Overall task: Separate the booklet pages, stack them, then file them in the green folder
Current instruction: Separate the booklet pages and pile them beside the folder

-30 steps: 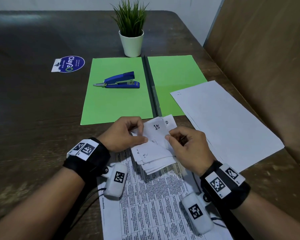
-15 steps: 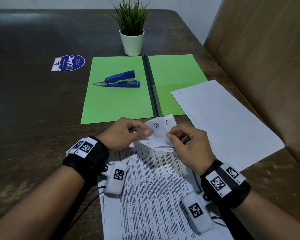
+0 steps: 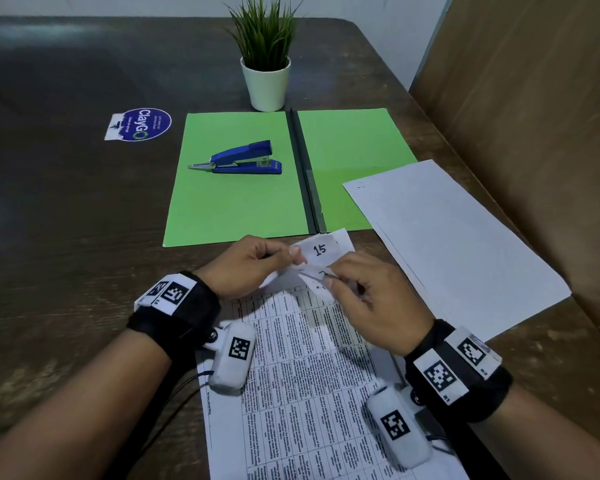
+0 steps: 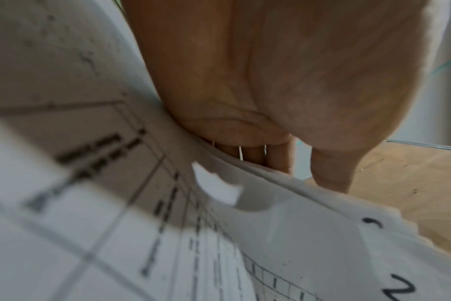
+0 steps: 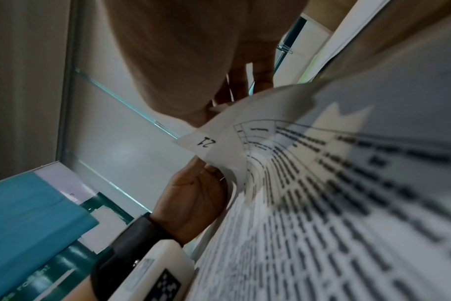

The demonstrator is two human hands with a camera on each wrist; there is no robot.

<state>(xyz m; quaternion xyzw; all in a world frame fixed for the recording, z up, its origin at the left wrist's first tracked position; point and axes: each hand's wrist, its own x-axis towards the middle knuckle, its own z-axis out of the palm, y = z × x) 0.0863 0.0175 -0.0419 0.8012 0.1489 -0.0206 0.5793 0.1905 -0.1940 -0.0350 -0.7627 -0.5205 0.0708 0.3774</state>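
Observation:
The booklet of printed pages lies near the table's front edge, its far corner lifted. Both hands work that corner. My left hand pinches the folded-up page corners, one marked 15, between thumb and fingers. My right hand pinches the pages just below. In the left wrist view the thumb and fingers clamp the sheet edges. A corner marked 21 shows in the right wrist view. The green folder lies open beyond the hands.
A blue stapler rests on the folder's left leaf. A stack of blank white sheets overlaps the folder's right leaf. A potted plant stands behind the folder, a round sticker to its left. A brown wall borders the right.
The fanned page corners have been gathered and folded up at the booklet's far corner. Both hands shifted slightly away from me and closer together.

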